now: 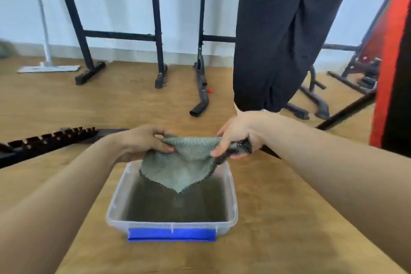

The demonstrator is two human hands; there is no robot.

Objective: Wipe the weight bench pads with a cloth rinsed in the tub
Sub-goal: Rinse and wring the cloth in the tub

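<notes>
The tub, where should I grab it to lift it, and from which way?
Grip the tub by its two long side rims, one hand coming in from each side. It is wide, open on top and holds murky water, so level, even support should keep it from tipping. The blue clip on the near end looks too flimsy to lift by.

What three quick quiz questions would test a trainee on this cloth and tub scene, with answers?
1. True or false: the cloth lies flat on the floor.
2. Which hands grip the cloth: A) left hand only, B) right hand only, C) both?
3. Fill in: the cloth's lowest corner hangs over the ____.

Key: 1 false, it is held up over the tub. 2 C, each hand holds an upper edge. 3 tub, clear plastic with a blue latch, holding murky water.
</notes>
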